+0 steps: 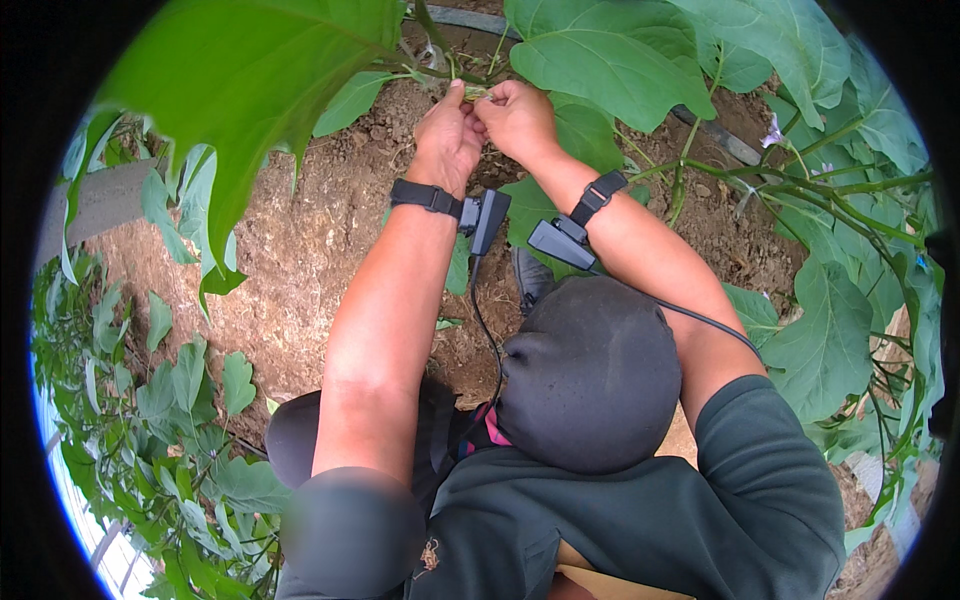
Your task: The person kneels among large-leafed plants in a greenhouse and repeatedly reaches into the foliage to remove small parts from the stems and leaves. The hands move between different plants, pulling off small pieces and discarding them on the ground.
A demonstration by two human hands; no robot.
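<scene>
My left hand [452, 135] and my right hand [521, 120] meet at the top middle, fingertips almost touching. Between them they pinch a small yellow-green piece [475, 93], too small and too covered by fingers to identify. Just beyond the fingertips runs the green stem [471, 76] of what looks like an eggplant plant. A translucent strip or tie [433, 58] hangs on the stem beside my left thumb. Broad eggplant leaves [607, 60] spread close to the right of my hands, and a very near leaf [255, 90] covers the upper left.
Dry brown soil [300, 285] lies below. A dark irrigation hose [724, 139] crosses behind the leaves. Branching stems [810, 187] with a pale purple flower [772, 133] reach in from the right. My bent knee [592, 375] rises between my arms. Cabled devices [487, 221] are strapped to both wrists.
</scene>
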